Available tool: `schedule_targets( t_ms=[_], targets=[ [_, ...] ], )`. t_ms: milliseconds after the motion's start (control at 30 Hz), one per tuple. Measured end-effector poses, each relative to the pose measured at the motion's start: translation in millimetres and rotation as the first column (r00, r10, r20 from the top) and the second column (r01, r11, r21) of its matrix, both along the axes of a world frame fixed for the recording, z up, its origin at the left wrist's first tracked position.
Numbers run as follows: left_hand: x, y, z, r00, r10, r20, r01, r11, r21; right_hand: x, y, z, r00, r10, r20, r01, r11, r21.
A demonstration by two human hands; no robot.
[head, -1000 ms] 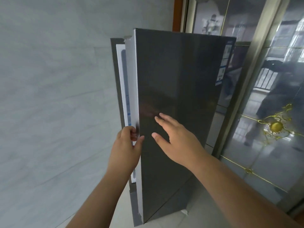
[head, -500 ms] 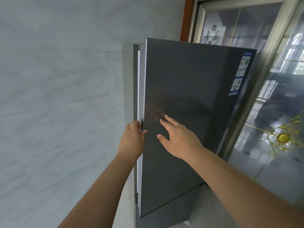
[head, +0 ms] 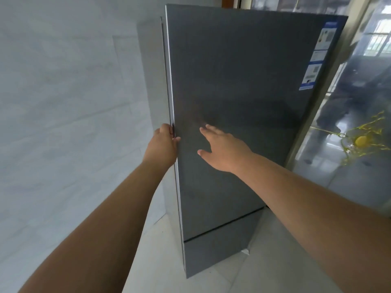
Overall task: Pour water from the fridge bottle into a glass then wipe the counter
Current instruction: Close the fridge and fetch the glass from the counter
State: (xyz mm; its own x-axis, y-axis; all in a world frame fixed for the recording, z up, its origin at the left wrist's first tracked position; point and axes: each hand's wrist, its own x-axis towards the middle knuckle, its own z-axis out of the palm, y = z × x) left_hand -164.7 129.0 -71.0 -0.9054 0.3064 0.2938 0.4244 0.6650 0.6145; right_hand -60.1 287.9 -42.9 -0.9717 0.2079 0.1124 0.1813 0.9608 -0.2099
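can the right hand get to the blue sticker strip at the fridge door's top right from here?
Probably yes. The right hand is open against the fridge door, and only bare door lies between it and the sticker strip. Nothing blocks the way; it's a long upward stretch.

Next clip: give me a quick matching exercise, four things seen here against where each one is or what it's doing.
Things:
1. left hand
2. right hand
3. blue sticker
4. yellow ornament

States:
A. on the glass panel at right
B. fingers spread flat at the fridge door front
C. upper right corner of the door
D. fingers curled round the door's left edge

Pairs: 1-D, 2-B, 3-C, 4-A
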Motion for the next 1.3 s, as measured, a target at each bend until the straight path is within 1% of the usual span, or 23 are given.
schedule_targets(
  t_ms=[200,333,400,433,467,500,533,567,600,633,667,733,767,800,867,900,1000,1067,1167,1300],
  targets=[
    [-7,-1,-14,0.999,-0.014,-0.052,0.018,0.997,0.073,37,5,-16,0.993,-0.108,-0.046,0.1,0.983,-0.152],
    [14,4,-29,1.0,0.025,-0.016,-0.021,0.977,0.211,90,18,-41,0.973,-0.225,-0.041,0.208,0.945,-0.251],
    [44,10,-47,0.996,0.049,-0.081,-0.024,0.957,0.29,124,29,-54,0.952,-0.306,-0.023,0.285,0.91,-0.301],
    [61,14,-57,0.994,0.033,-0.106,0.002,0.95,0.312,143,36,-61,0.935,-0.355,-0.023,0.328,0.886,-0.328],
    [78,21,-68,0.995,-0.031,-0.094,0.058,0.951,0.304,164,43,-68,0.912,-0.408,-0.026,0.374,0.859,-0.35],
    [92,31,-82,0.99,-0.134,-0.045,0.141,0.959,0.245,187,50,-75,0.886,-0.463,-0.021,0.424,0.829,-0.363],
    [104,44,-96,0.967,-0.252,0.037,0.244,0.96,0.14,210,57,-82,0.858,-0.513,-0.002,0.477,0.799,-0.366],
    [116,59,-108,0.923,-0.356,0.146,0.358,0.934,0.017,233,63,-88,0.829,-0.558,0.029,0.529,0.767,-0.362],
    [129,75,-119,0.861,-0.433,0.269,0.467,0.88,-0.08,257,68,-95,0.796,-0.601,0.069,0.583,0.731,-0.355],
    [144,91,-124,0.784,-0.483,0.389,0.568,0.811,-0.138,279,72,-100,0.757,-0.644,0.111,0.636,0.688,-0.348],
    [160,107,-129,0.708,-0.521,0.477,0.66,0.729,-0.183,300,77,-106,0.715,-0.684,0.147,0.685,0.643,-0.342],
    [193,134,-132,0.586,-0.599,0.545,0.797,0.546,-0.258,338,82,-118,0.619,-0.767,0.167,0.765,0.542,-0.347],
    [209,146,-133,0.56,-0.632,0.535,0.824,0.49,-0.284,356,85,-124,0.571,-0.806,0.158,0.795,0.494,-0.352],
    [223,157,-134,0.553,-0.659,0.511,0.832,0.475,-0.287,372,88,-130,0.53,-0.835,0.15,0.817,0.454,-0.356],
    [246,174,-137,0.555,-0.7,0.449,0.832,0.473,-0.29,403,95,-140,0.464,-0.875,0.135,0.848,0.395,-0.354],
    [256,185,-138,0.542,-0.727,0.422,0.84,0.455,-0.295,416,99,-144,0.431,-0.893,0.129,0.86,0.365,-0.356],
    [284,219,-135,0.478,-0.795,0.373,0.871,0.375,-0.318,452,111,-152,0.333,-0.935,0.124,0.894,0.271,-0.358],
    [304,244,-126,0.435,-0.837,0.333,0.887,0.335,-0.317,474,121,-157,0.283,-0.949,0.138,0.912,0.222,-0.344],
    [336,284,-118,0.377,-0.87,0.317,0.898,0.259,-0.356,502,144,-166,0.226,-0.964,0.138,0.922,0.166,-0.35],
    [369,340,-118,0.33,-0.888,0.32,0.892,0.182,-0.413,530,195,-181,0.21,-0.964,0.166,0.915,0.133,-0.38]
  ],
)
